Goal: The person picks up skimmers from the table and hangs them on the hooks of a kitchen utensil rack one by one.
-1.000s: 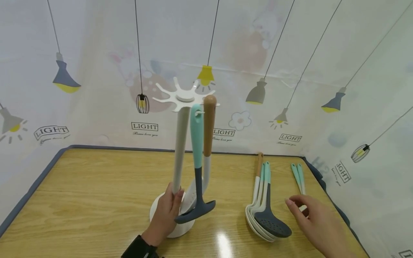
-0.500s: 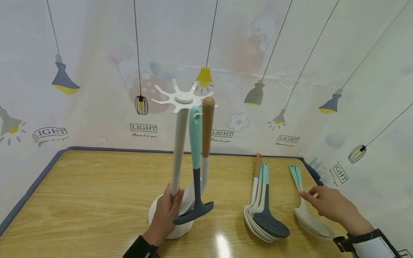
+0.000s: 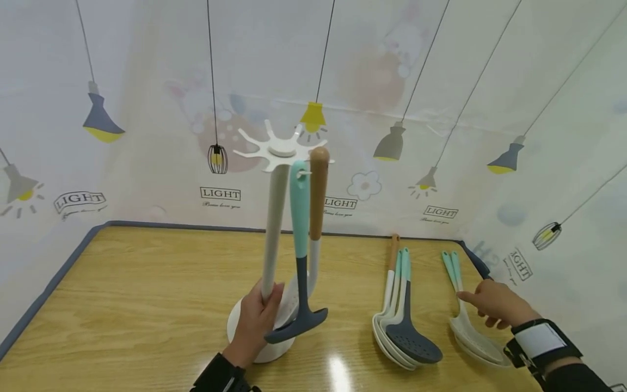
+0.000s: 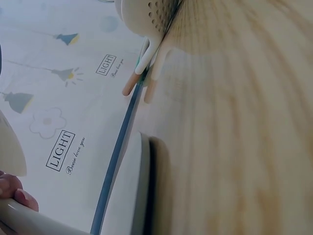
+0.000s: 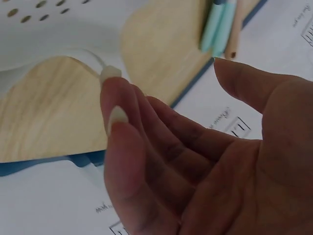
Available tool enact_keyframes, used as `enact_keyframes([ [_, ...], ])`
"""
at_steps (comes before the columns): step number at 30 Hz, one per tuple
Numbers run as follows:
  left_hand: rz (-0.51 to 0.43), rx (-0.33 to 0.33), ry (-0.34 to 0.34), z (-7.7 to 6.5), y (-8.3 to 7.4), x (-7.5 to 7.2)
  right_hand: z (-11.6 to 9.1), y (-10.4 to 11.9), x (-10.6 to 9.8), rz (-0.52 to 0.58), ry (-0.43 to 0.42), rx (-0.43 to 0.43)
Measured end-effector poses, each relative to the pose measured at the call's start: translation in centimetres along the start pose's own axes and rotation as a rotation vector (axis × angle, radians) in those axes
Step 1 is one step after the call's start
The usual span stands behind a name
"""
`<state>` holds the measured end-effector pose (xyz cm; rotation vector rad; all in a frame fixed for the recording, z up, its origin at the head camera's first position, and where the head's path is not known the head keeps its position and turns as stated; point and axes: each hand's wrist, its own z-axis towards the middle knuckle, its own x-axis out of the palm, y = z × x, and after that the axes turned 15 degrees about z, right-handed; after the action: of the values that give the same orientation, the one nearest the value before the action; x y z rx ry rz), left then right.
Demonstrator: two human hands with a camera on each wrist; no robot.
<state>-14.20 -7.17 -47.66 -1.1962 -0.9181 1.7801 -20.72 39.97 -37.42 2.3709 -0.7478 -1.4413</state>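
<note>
In the head view my left hand [image 3: 254, 321] grips the lower pole of a white utensil stand [image 3: 275, 234] with a hooked top. Hanging from its hooks are a mint-handled turner [image 3: 300, 212] with a dark grey head and a wooden-handled white slotted utensil [image 3: 317, 196], whose head is partly hidden. At the right, my right hand [image 3: 499, 305] is beside the necks of two nested white utensils [image 3: 475, 343] with mint handles; the upper one is slotted. The right wrist view shows bent fingers near the white neck, with the thumb held apart and nothing between them.
A nested pile of ladles and a dark grey slotted turner [image 3: 413, 337] lies between the stand and my right hand. The wooden table [image 3: 147, 294] has a dark blue edge. A printed cloth [image 3: 157, 109] rises behind it and at the sides.
My right hand has swung from in front of the nested utensils to their right side, uncovering their heads. Its thumb and fingers have loosened slightly. The left hand keeps gripping the stand.
</note>
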Motion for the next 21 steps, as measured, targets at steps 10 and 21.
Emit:
enact_keyframes([
  [10,0.001,-0.009,-0.077,0.2,-0.3,0.7,1.5,-1.4,2.2,-0.028,0.002,0.039],
  [21,0.015,0.009,-0.165,0.2,-0.4,1.0,2.0,-1.1,3.0,-0.091,-0.033,0.015],
])
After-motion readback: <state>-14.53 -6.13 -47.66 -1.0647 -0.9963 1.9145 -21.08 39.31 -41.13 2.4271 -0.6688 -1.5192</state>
